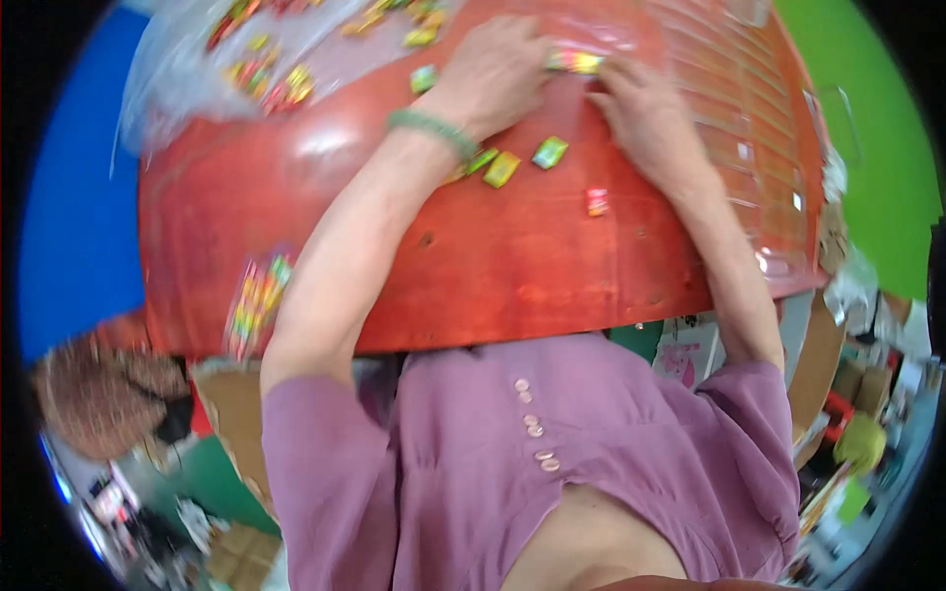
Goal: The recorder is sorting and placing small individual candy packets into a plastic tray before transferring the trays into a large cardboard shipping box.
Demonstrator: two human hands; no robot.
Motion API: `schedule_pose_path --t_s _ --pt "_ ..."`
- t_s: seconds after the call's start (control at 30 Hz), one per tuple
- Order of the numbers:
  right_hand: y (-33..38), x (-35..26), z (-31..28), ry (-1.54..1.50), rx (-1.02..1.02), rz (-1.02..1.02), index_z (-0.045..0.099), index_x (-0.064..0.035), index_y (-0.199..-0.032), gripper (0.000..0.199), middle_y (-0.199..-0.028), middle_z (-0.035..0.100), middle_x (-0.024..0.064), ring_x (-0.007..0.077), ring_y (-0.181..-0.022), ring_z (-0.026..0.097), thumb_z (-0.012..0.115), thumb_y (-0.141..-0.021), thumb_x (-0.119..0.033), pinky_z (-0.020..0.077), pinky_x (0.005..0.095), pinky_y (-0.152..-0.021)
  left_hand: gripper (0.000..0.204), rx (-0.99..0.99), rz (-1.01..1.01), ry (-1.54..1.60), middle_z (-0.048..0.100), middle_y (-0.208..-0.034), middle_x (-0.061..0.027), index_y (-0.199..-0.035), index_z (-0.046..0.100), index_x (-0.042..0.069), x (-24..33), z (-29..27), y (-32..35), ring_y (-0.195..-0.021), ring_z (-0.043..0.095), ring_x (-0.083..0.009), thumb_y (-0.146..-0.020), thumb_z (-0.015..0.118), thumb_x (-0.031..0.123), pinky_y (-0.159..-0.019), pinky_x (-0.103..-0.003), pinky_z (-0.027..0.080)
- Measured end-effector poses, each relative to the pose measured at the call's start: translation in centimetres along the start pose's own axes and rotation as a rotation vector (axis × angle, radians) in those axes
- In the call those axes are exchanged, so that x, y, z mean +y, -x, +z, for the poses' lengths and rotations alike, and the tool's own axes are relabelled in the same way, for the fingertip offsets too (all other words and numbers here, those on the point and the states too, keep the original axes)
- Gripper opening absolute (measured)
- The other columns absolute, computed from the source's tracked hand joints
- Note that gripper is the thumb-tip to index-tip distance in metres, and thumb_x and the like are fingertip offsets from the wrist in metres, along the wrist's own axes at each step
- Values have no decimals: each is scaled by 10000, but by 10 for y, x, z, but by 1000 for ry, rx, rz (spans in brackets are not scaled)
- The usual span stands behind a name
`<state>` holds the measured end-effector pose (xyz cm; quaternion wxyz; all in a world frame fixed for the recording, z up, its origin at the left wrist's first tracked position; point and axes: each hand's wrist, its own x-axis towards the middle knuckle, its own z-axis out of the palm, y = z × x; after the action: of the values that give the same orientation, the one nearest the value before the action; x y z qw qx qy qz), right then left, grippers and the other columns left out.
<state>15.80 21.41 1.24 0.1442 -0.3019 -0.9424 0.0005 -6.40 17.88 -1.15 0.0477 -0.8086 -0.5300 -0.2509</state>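
Note:
At the far side of the red tabletop (pixel 532 286), a short row of small wrapped candies (pixel 576 62) in yellow, green and red lies between my two hands. My left hand (pixel 498 74), a green bangle (pixel 434 130) at its wrist, reaches the row's left end; its fingers are blurred and curve downward. My right hand (pixel 645 113) has its fingertips at the right end, thumb spread away from the fingers. Loose candies lie nearer me: a green one (pixel 550 152), a yellow one (pixel 501 169) and a red one (pixel 596 202). Another green candy (pixel 424 79) sits beside my left wrist.
A clear plastic bag (pixel 187 89) with several piles of candies spreads over the far left. A clear packet of candies (pixel 258 300) lies by my left forearm at the table's near edge. A ribbed transparent tray (pixel 749 128) stands on the right. Cardboard (pixel 232 414) is below the table.

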Motion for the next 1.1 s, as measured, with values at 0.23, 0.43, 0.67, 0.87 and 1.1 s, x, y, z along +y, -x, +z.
schedule_pose_path --t_s 0.23,0.43,0.67,0.87,1.1 --pt "17 28 7 8 44 34 681 -15 -1262 310 -1298 670 163 336 -1196 639 643 -988 -157 511 393 -1010 219 -27 -55 -108 680 -1079 -191 -1006 716 -6 24 19 -8 -1043 652 -328 -889 595 134 -873 -466 537" --pt "20 20 -6 -218 -44 56 667 1 -1280 308 -1321 653 157 290 -1191 647 638 -996 -115 514 362 -998 246 -5 -143 -149 653 -1068 -189 -1016 705 -20 48 11 12 -1006 634 -342 -888 579 148 -866 -456 523" --pt "12 -1 -37 -380 -44 51 638 -22 -1339 366 -1382 618 130 242 -1318 563 662 -982 -98 417 365 -1128 228 165 -242 -249 617 -974 -169 -983 678 -47 81 -36 48 -925 610 -313 -861 585 122 -825 -443 495" --pt "-8 -73 -43 -518 -111 -210 577 -32 -1398 548 -1428 582 131 257 -1316 562 750 -883 -107 433 383 -1117 275 117 -309 -154 569 -999 -201 -1052 570 -81 105 -108 122 -952 583 -344 -796 605 15 -842 -428 498" --pt "-18 -168 -24 -571 -288 -543 585 -36 -1309 472 -1211 608 144 348 -1139 586 737 -866 -98 492 425 -988 417 -15 -590 -138 548 -1092 -210 -1221 545 -113 138 -152 207 -1029 567 -369 -841 614 46 -987 -475 470"
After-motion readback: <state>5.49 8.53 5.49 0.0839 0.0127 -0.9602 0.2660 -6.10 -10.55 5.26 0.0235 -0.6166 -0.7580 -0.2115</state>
